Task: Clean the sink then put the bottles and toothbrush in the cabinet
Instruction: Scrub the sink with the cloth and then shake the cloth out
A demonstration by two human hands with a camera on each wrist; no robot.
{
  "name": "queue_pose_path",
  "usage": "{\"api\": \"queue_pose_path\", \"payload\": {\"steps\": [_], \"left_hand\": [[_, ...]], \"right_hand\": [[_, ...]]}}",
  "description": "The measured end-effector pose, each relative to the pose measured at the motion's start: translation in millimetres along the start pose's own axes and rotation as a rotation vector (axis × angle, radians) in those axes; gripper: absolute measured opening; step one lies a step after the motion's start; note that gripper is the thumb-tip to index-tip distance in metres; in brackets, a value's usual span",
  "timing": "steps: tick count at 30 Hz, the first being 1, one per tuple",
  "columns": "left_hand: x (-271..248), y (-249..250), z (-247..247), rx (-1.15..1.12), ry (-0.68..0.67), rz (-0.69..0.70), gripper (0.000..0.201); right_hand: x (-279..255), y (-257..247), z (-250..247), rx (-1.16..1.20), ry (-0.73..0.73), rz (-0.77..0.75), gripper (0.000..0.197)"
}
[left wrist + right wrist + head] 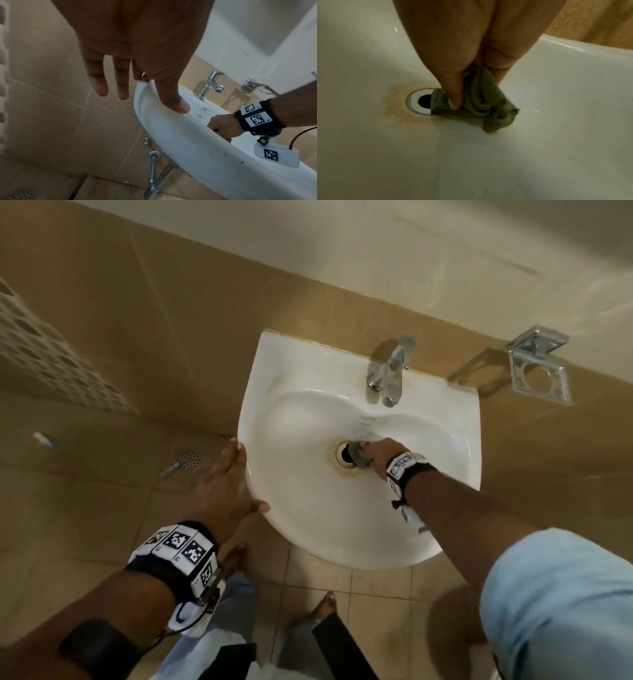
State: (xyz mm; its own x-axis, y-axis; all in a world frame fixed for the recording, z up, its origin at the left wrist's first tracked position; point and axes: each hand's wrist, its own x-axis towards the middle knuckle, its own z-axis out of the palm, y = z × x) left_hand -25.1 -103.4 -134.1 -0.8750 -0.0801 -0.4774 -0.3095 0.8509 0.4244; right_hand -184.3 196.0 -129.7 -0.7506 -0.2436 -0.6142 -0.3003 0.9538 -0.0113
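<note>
stage: you're on the first part, cleaning the sink (455, 419); judged early-to-mid, nothing put away yet
right hand: your right hand (380, 455) pinches a bunched grey-green cloth (481, 102) between thumb and fingers; cloth pressed on the basin floor, touching the drain (421, 101) rim
left hand: your left hand (222, 484) is spread, fingers straight; thumb lies on the sink's left rim, other fingers hang outside it; holds nothing, looks like bracing
done: cannot tell how much is wiped; basin walls look white
left: brownish stain ring (397, 109) around the drain, most on the side away from the cloth; probably needs scrubbing; then bottles, toothbrush, cabinet: none in view
sink contents: only cloth and your hand; drain open, no plug seen; no standing water visible
wall holder: metal holder (539, 374) right of the tap (390, 371); ring empty
floor: two small blurred items near the floor drain (188, 459); cannot tell what
</note>
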Motion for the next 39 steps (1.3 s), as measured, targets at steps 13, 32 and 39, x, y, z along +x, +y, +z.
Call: {"api": "queue_pose_path", "payload": {"steps": [13,32,39], "left_hand": [[-8.9,27.1,-57.4,0.005,-0.133,0.081,0.066],[-56.9,47.5,-53.1,-0.112,0.345,-0.238,0.042],[-85.4,62.0,-4.8,-0.137,0.334,-0.302,0.043]], "right_hand": [[-105.3,-112.0,45.6,0.515,-0.111,-0.105,0.041],[-93.1,-181.2,44.3,-0.261,0.197,-0.756,0.038],[-146.4,-72.3,100.9,-0.355,0.236,-1.082,0.029]]}}
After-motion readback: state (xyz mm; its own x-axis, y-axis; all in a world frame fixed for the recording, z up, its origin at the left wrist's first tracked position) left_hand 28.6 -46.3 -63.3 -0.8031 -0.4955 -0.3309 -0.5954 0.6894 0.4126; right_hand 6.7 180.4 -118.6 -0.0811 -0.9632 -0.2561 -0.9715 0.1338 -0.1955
